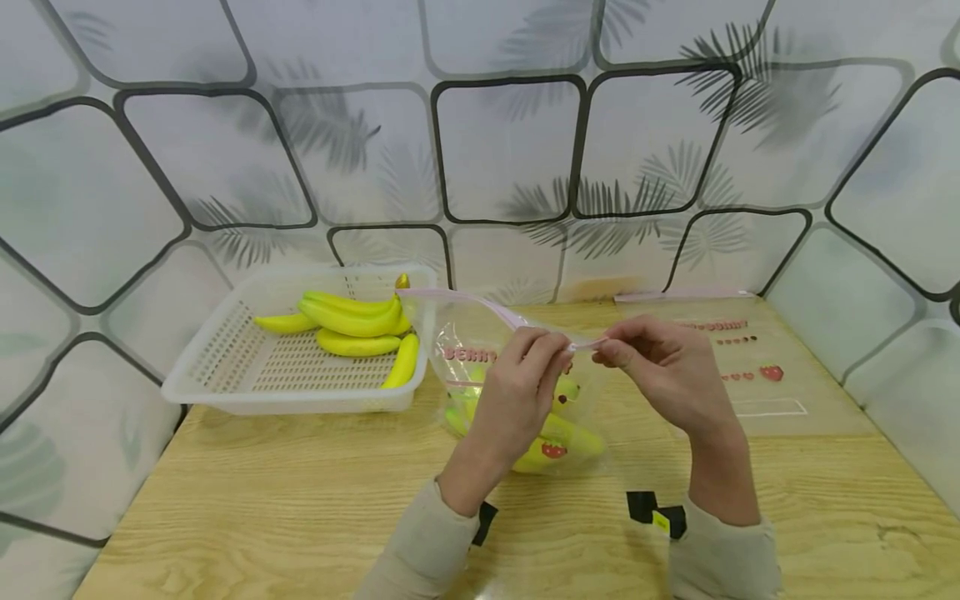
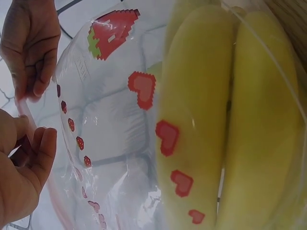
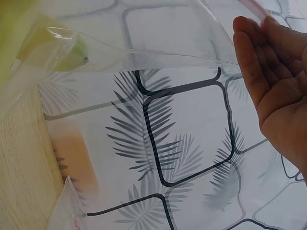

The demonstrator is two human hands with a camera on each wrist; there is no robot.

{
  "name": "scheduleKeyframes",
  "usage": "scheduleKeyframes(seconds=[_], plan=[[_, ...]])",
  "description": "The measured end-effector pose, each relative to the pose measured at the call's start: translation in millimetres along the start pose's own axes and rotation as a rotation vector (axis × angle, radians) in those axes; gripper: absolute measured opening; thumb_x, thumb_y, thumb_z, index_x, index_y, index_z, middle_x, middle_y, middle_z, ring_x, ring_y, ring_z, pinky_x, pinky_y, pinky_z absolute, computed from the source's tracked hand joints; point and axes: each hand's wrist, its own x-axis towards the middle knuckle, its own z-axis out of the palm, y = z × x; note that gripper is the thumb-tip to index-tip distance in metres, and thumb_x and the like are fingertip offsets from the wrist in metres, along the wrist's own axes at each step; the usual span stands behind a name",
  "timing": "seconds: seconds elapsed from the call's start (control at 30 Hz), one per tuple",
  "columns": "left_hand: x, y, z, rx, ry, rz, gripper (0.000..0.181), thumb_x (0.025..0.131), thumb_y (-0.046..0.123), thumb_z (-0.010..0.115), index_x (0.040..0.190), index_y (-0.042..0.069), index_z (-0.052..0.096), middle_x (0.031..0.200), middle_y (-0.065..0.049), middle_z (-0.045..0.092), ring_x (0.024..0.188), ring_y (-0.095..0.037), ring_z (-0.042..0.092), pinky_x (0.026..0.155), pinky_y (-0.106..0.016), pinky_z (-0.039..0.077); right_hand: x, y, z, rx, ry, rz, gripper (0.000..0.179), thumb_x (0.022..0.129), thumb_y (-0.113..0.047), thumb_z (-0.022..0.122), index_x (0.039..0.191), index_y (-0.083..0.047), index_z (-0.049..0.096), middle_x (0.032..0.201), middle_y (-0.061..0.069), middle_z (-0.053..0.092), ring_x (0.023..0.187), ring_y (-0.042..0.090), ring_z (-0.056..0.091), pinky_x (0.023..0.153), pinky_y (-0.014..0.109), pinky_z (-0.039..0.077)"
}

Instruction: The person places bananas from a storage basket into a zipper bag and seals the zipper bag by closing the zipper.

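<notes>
1. Left hand (image 1: 517, 392): pinches the pink seal (image 1: 498, 310) of the clear bag (image 1: 467, 355).
2. Right hand (image 1: 671, 375): pinches the seal's right end.
3. Bag: hangs below the seal, partly behind the left hand, left of the right; bananas (image 1: 581, 436) inside.

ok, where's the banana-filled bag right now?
Head view, centre: the bag is right of the white basket, zip edge pinched by left hand and right hand.
</notes>
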Motion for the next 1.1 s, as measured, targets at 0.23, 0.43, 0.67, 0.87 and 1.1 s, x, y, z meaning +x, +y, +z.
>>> scheduleKeyframes(seconds=[0.23, 0.43, 0.67, 0.87, 1.1], plan=[[-0.5, -2.0, -0.4, -0.001, 0.000, -0.009, 0.009, 0.096, 0.006, 0.064, 0.102, 0.000, 0.066, 0.097, -0.009, 0.060, 0.081, -0.016, 0.060, 0.071, -0.013, 0.051, 0.0, -0.8, -1.0, 0.017, 0.007, 0.006, 0.008, 0.089, 0.011, 0.065, 0.092, 0.005, 0.070, 0.083, 0.001, 0.072, 0.074, 0.007, 0.069, 0.067, 0.019, 0.056], [-0.5, -3.5, -0.2, 0.007, -0.004, -0.016, 0.010, 0.097, 0.008, 0.063, 0.103, 0.001, 0.066, 0.097, -0.009, 0.060, 0.079, -0.015, 0.059, 0.070, -0.013, 0.051, 0.2, -0.5, -1.8, 0.022, 0.019, 0.009, 0.006, 0.089, 0.011, 0.065, 0.091, 0.007, 0.069, 0.081, -0.001, 0.072, 0.072, 0.005, 0.069, 0.068, 0.018, 0.056], [-1.0, -5.4, -0.5, 0.012, 0.003, -0.012, 0.010, 0.097, 0.009, 0.063, 0.103, 0.001, 0.067, 0.097, -0.009, 0.060, 0.079, -0.015, 0.059, 0.070, -0.014, 0.051, 0.7, 0.6, -2.2, 0.044, 0.024, 0.013, 0.005, 0.089, 0.011, 0.064, 0.091, 0.007, 0.067, 0.081, 0.000, 0.071, 0.073, 0.005, 0.069, 0.068, 0.019, 0.056], [-1.3, -4.8, -3.0, 0.005, 0.006, -0.010, 0.014, 0.094, 0.010, 0.068, 0.106, 0.001, 0.069, 0.097, -0.009, 0.058, 0.074, -0.014, 0.056, 0.065, -0.013, 0.048, 0.6, -2.0, 0.4, 0.053, 0.027, 0.068, 0.004, 0.092, 0.010, 0.062, 0.092, 0.007, 0.066, 0.080, 0.001, 0.070, 0.072, 0.008, 0.068, 0.068, 0.020, 0.056], [0.1, -5.5, -2.7, 0.058, -0.006, 0.016, 0.007, 0.093, 0.009, 0.070, 0.097, 0.003, 0.069, 0.093, -0.008, 0.056, 0.075, -0.015, 0.053, 0.063, -0.017, 0.047, 1.6, -2.9, 5.5, -0.042, -0.012, 0.045, 0.015, 0.090, 0.007, 0.066, 0.101, -0.001, 0.070, 0.087, 0.007, 0.068, 0.074, 0.009, 0.065, 0.068, 0.018, 0.054]])
